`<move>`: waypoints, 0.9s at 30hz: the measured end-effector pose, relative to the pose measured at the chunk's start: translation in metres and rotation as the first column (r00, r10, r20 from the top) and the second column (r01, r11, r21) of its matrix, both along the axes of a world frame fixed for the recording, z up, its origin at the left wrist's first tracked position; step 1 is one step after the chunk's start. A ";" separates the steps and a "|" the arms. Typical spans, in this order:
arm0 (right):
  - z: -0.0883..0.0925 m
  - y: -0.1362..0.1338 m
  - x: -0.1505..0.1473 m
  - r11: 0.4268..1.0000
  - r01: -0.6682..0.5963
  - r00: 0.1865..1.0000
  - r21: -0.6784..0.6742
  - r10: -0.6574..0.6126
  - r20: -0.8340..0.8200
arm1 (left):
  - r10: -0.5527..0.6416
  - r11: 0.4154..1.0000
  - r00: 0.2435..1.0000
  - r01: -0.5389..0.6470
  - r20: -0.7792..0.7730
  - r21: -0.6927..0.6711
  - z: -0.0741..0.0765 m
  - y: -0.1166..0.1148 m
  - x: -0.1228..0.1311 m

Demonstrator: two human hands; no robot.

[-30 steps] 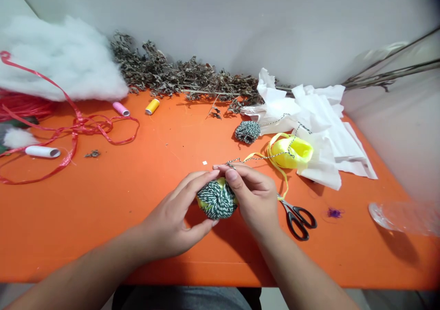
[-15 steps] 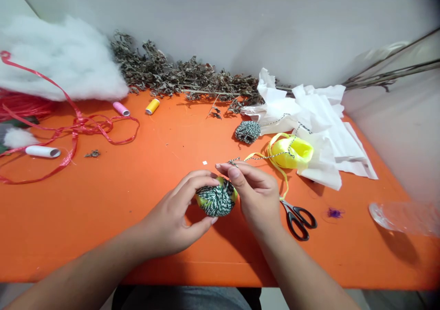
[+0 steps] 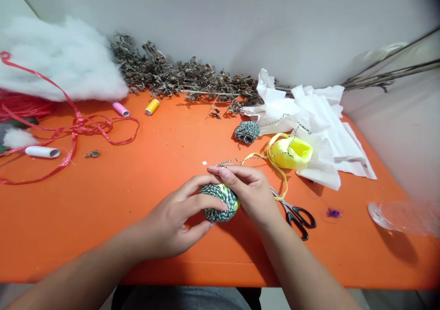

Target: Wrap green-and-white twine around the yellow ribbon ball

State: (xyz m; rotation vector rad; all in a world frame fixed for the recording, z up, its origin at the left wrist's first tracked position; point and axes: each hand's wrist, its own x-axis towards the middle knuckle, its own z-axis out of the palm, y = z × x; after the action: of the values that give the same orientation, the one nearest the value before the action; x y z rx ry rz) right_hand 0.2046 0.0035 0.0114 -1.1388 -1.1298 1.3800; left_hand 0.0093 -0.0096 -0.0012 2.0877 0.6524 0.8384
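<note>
My left hand [image 3: 175, 213] wraps around the left side of a ball of dark green and white twine [image 3: 218, 203], wound over a yellow core that shows at the upper right. My right hand [image 3: 249, 191] lies over the ball's top right, with the twine strand [image 3: 233, 160] running into its fingertips. That strand crosses a yellow raffia roll [image 3: 292, 152] and leads back to a small twine ball [image 3: 246, 132]. Black-handled scissors [image 3: 297, 217] lie just right of my right wrist, under a loose yellow raffia strand [image 3: 282, 174].
Crumpled white tissue paper [image 3: 319, 131] and dried plants [image 3: 185, 78] lie along the orange table's [image 3: 103, 218] back. Left stand cotton wadding [image 3: 58, 60], tangled red ribbon [image 3: 79, 126], and several spools. A clear plastic bottle [image 3: 402, 218] lies far right.
The twine ball has rotated, showing its yellow core at the upper right instead of the left. My right hand has slid left over it, and my left fingers now cross its top.
</note>
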 end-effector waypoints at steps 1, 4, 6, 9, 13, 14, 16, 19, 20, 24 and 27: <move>-0.001 0.001 0.001 1.000 -0.010 1.000 -0.014 0.010 -0.001 | -0.007 1.000 1.000 0.007 -0.012 0.009 0.000 0.001 0.000; -0.003 0.003 0.002 0.999 -0.035 0.999 -0.019 0.034 -0.008 | -0.018 0.997 0.999 0.021 -0.046 0.069 0.000 0.003 -0.001; -0.004 0.003 0.002 0.998 -0.058 0.998 -0.032 0.057 -0.023 | -0.017 0.993 0.997 0.026 -0.070 0.118 -0.001 0.003 -0.001; -0.004 0.003 0.002 0.997 -0.058 0.998 -0.054 0.057 -0.019 | 0.002 0.993 0.998 0.005 -0.064 0.122 -0.004 0.001 0.000; -0.001 0.001 0.000 0.997 0.071 0.997 0.022 -0.072 0.039 | 0.186 0.977 0.981 -0.190 -0.049 -0.099 -0.008 -0.004 0.002; -0.001 0.001 -0.001 0.993 0.100 0.992 0.062 -0.104 0.066 | 0.231 0.948 0.971 -0.239 -0.062 -0.210 -0.008 -0.004 0.003; 0.000 0.000 -0.003 0.980 0.126 0.981 0.153 -0.146 0.128 | 0.246 0.845 0.967 -0.249 -0.070 -0.473 -0.007 -0.003 0.004; -0.002 -0.003 -0.007 0.957 0.078 0.972 0.279 -0.135 0.191 | 0.186 0.638 0.982 -0.089 0.040 -0.765 -0.005 0.001 0.006; -0.003 -0.004 -0.008 0.949 0.056 0.972 0.311 -0.123 0.201 | 0.188 0.592 0.978 -0.038 0.092 -0.805 -0.005 0.002 0.007; -0.005 -0.006 -0.012 0.937 0.009 0.978 0.348 -0.080 0.192 | 0.222 0.528 0.963 0.015 0.155 -0.849 -0.005 0.007 0.008; -0.004 -0.005 -0.011 0.959 0.016 0.988 0.282 -0.059 0.143 | 0.223 0.509 0.968 -0.011 0.119 -0.861 -0.004 0.005 0.008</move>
State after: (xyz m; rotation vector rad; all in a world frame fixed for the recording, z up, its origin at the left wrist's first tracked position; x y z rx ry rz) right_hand 0.1935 -0.0016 0.0076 -1.0641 -1.3564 1.0775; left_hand 0.0169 -0.0043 -0.0057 1.0155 0.8688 0.5981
